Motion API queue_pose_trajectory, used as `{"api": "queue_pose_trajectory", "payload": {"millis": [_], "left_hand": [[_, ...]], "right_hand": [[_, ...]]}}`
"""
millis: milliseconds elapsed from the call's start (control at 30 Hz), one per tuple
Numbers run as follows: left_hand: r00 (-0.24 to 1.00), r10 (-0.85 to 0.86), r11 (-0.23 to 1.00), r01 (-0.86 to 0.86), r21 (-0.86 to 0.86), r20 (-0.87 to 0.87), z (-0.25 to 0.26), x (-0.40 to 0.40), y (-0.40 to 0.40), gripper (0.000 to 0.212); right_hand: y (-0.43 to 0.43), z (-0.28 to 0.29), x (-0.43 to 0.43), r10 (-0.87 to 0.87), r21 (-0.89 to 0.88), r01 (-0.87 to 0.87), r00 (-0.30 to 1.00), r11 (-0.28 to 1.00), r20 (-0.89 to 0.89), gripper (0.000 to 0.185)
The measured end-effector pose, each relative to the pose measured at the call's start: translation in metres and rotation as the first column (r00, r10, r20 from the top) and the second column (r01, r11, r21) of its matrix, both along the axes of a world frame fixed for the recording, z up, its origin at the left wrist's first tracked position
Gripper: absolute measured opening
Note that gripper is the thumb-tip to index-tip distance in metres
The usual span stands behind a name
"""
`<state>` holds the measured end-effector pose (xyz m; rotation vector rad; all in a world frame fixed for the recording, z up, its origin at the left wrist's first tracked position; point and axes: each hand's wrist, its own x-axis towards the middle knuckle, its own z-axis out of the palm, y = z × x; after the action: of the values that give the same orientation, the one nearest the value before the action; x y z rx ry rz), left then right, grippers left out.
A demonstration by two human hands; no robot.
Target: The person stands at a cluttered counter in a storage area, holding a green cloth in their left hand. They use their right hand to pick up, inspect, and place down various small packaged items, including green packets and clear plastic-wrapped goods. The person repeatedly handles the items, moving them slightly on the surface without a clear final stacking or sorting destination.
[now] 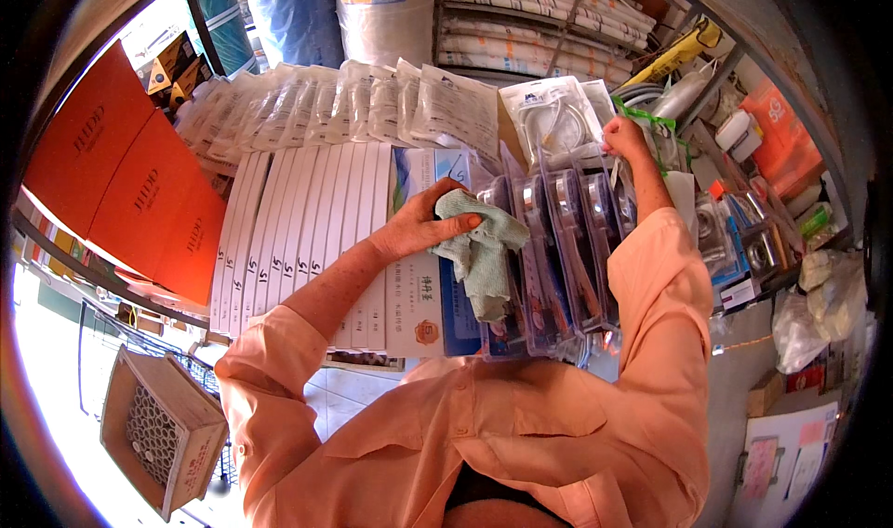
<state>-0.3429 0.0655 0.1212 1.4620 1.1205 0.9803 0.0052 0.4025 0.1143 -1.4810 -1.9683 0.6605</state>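
Observation:
A crumpled pale green cloth (481,256) is in the grip of my left hand (418,224) and hangs over the row of boxes and blister packs. Under that forearm stand several slim white boxes (307,235), packed on edge, with handwritten marks on their spines. Clear plastic blister packs (558,249) stand in a row to the right of the cloth. Further back, my right hand (624,137) has its fingers pinched on the edge of a clear plastic packet (608,152). Beside it is a bagged coiled white hose (554,123).
Clear plastic packets (335,106) lean in a row behind the white boxes. Large orange boxes (132,179) stand at the left, and a carton of tubes (164,434) sits lower left. Wrapped rolls (537,32) fill a rack at the back. Packaged hardware (746,235) crowds the right.

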Motion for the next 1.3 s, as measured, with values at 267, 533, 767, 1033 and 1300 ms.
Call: {"api": "queue_pose_trajectory", "payload": {"millis": [267, 533, 767, 1033, 1300], "left_hand": [[1.0, 0.01, 1.0, -0.01, 0.022, 0.02, 0.0, 0.001, 0.0, 0.065], [0.998, -0.013, 1.0, 0.011, 0.029, 0.057, -0.002, 0.001, 0.001, 0.064], [0.999, 0.004, 1.0, -0.004, 0.013, 0.037, 0.0, 0.001, 0.0, 0.066], [1.0, 0.002, 1.0, -0.002, 0.003, 0.006, -0.002, 0.0, 0.001, 0.069], [1.0, 0.005, 1.0, -0.005, 0.02, -0.001, -0.002, 0.0, 0.001, 0.071]], "right_hand": [[0.002, 0.006, -0.002, -0.056, -0.162, 0.071, 0.994, 0.984, 0.092, 0.03], [-0.013, 0.018, -0.009, -0.034, -0.056, 0.04, 0.994, 0.998, 0.104, 0.029], [-0.005, 0.015, -0.007, -0.091, 0.121, 0.07, 0.98, 0.99, 0.176, 0.027], [-0.02, 0.026, -0.012, -0.277, 0.21, 0.215, 0.899, 0.954, 0.338, 0.029], [-0.031, 0.031, -0.015, -0.44, 0.323, 0.335, 0.828, 0.885, 0.347, 0.029]]}}
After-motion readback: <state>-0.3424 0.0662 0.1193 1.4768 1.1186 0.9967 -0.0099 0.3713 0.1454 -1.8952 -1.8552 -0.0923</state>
